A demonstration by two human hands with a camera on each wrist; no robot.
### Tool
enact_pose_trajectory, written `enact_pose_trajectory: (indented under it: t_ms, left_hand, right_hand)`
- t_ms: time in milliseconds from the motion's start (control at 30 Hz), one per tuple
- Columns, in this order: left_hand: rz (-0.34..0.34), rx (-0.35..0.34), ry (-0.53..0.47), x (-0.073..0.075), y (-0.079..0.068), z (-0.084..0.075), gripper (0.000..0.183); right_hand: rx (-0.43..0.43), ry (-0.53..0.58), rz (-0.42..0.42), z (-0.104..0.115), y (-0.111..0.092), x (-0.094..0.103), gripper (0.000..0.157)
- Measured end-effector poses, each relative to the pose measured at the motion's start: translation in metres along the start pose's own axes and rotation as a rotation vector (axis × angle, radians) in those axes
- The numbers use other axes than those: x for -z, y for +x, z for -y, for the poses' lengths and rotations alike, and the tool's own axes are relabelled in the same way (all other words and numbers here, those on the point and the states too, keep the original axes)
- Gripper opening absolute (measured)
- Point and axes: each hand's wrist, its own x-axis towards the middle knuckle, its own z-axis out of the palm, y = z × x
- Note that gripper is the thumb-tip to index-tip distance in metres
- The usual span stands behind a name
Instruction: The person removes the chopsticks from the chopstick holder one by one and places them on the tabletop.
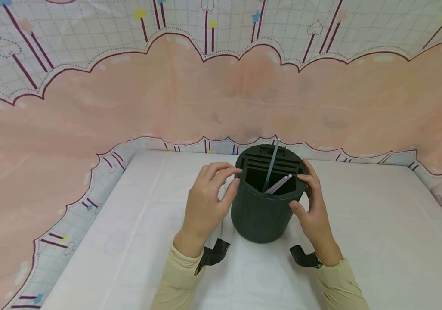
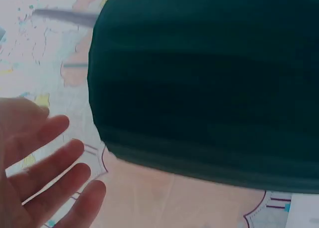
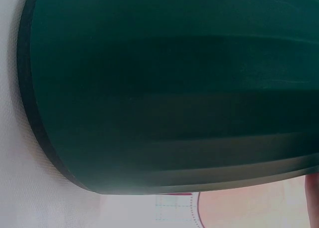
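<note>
A dark green round utensil holder with a slotted top stands upright on the white table. Out of its wide opening lean a long thin bluish-grey stick and a short pale rod. At the holder's left, my left hand has its fingers loosely bent near the rim; the left wrist view shows a gap between those fingers and the holder wall. My right hand grips the holder's right side, fingers at the rim and thumb lower. In the right wrist view the holder hides most of that hand.
The holder rests on a white tabletop. Behind the table hangs a peach and white patterned cloth, which also runs along the table's sides. A black curved wrist mount sits on the left wrist, another on the right.
</note>
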Motion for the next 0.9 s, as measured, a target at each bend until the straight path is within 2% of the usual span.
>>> enact_pose_trajectory:
  t_ms: [300,433,667,800,900]
  left_hand:
    - [0.125,-0.094,-0.006,-0.013,0.002,-0.014,0.037]
    - [0.169,-0.076,0.04,-0.022,0.001,-0.019,0.037]
    - [0.242,-0.063,0.197,-0.035,-0.002,-0.029,0.033]
    - [0.24,-0.054,0.195,-0.038,-0.001,-0.031,0.031]
    - [0.222,-0.032,0.151,-0.038,0.0,-0.032,0.029]
  right_hand:
    - [0.009,-0.009,0.004,-0.002,0.003,0.003,0.064]
    - [0.006,-0.015,0.009,-0.003,0.004,0.003,0.064]
    - [0.003,-0.018,0.013,-0.004,0.006,0.005,0.063]
    - [0.004,-0.021,0.014,-0.005,0.007,0.006,0.063]
    - [0.004,-0.024,0.015,-0.005,0.007,0.007,0.064]
